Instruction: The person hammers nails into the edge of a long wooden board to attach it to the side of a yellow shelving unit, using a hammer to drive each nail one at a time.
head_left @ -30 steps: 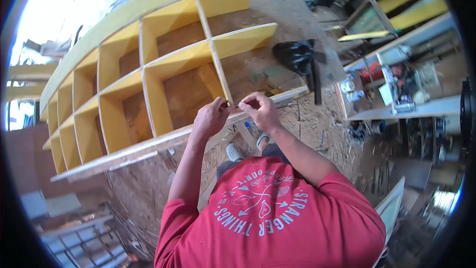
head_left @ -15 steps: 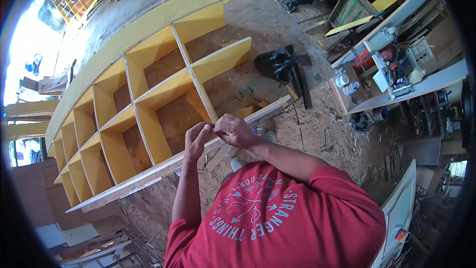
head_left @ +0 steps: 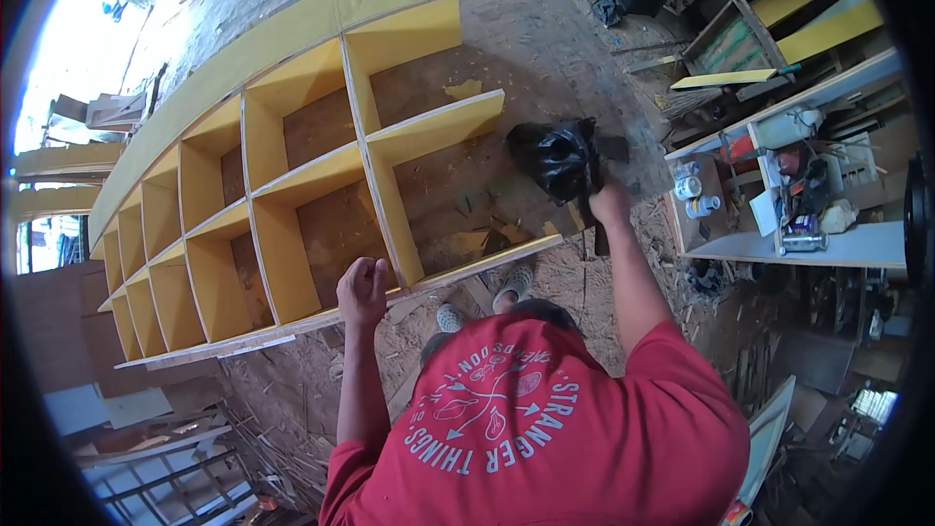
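Observation:
A yellow wooden grid frame [head_left: 365,161], with pale edges and open compartments, lies in front of me. My left hand [head_left: 363,289] is over its near edge, fingers curled closed; whatever they pinch, if anything, is too small to make out. Out to the right, my right hand [head_left: 610,205] closes round the dark handle of what looks like a hammer [head_left: 599,239]. Its dark head shows beyond the hand. Against the hammer, by the frame's open right end, sits a crumpled black plastic bag [head_left: 545,153].
Wood scraps and shavings litter the floor around my feet. At the right stands a wooden cabinet [head_left: 696,255] holding cans, bottles and tools. A broom [head_left: 687,100] and yellow boards [head_left: 828,34] lie behind it. More panels [head_left: 93,419] lean at the lower left.
My hands were together at the frame's near edge and are now apart. The right one has reached out to the hammer beside the bag; the left stays near the edge, still closed.

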Available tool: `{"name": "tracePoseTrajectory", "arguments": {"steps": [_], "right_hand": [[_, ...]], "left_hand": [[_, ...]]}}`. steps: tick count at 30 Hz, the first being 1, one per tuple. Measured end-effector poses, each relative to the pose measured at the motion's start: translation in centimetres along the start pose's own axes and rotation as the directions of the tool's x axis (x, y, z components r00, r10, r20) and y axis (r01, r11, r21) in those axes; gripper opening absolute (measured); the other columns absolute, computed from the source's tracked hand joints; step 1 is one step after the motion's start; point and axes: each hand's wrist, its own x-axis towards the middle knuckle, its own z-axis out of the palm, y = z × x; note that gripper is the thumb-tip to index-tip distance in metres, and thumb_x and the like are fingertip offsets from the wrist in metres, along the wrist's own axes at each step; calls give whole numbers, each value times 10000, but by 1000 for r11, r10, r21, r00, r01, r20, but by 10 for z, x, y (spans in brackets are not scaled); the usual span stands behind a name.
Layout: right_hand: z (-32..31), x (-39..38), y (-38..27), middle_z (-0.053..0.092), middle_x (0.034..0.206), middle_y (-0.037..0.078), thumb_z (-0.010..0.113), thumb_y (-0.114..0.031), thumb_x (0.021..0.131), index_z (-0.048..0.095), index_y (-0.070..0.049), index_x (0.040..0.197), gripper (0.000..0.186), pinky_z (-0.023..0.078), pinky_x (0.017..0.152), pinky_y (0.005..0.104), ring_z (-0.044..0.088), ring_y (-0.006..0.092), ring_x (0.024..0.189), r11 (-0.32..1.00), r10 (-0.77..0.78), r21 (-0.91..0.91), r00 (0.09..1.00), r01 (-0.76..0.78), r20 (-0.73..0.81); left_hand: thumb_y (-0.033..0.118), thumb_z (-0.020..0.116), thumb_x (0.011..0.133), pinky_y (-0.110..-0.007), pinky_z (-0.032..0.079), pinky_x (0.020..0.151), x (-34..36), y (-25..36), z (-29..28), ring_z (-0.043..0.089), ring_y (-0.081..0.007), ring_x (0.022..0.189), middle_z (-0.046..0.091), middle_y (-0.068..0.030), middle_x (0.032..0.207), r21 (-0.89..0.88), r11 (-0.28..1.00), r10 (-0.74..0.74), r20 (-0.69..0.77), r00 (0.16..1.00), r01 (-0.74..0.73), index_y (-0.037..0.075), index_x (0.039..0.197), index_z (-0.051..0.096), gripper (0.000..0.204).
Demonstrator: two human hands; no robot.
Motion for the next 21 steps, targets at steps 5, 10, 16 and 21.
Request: {"name": "tracePoseTrajectory", "arguments": {"steps": [5, 10, 16, 21], "right_hand": [[64, 32, 37, 702, 1324, 220, 607, -314, 1019, 580, -103, 1438, 470, 557, 954, 592, 698, 463, 1152, 979, -8, -202, 999, 16, 40], [54, 76, 50, 720, 1231, 253, 663, -327, 988, 695, -37, 1271, 406, 560, 957, 568, 703, 469, 1140, 990, 66, -137, 957, -28, 283], [-33, 59, 11, 741, 1052, 282, 722, -326, 966, 701, -23, 1152, 357, 553, 887, 554, 705, 479, 1087, 997, 74, -14, 996, -75, -44], [-115, -10, 9, 606, 756, 65, 734, -385, 1019, 662, -37, 1056, 357, 465, 632, 385, 592, 196, 675, 881, -171, 362, 920, 303, -352]], "left_hand": [[248, 695, 1033, -353, 478, 629, 1, 2, 4, 586, -181, 639, 617, -110, 719, 41, 999, -26, -30, 999, 27, -16, 880, 651, 309], [281, 715, 1016, -393, 467, 631, 3, 2, 5, 550, -279, 624, 579, -152, 721, 23, 999, -41, -35, 999, 42, -3, 872, 628, 330], [231, 733, 1001, -355, 452, 619, -7, -12, -2, 523, -231, 619, 548, -133, 701, -88, 996, 21, -49, 999, -25, -5, 842, 616, 308], [168, 729, 989, -369, 416, 588, -2, -6, -9, 474, -223, 600, 498, -127, 676, -110, 986, 131, 27, 991, -127, -5, 808, 597, 283]]}}
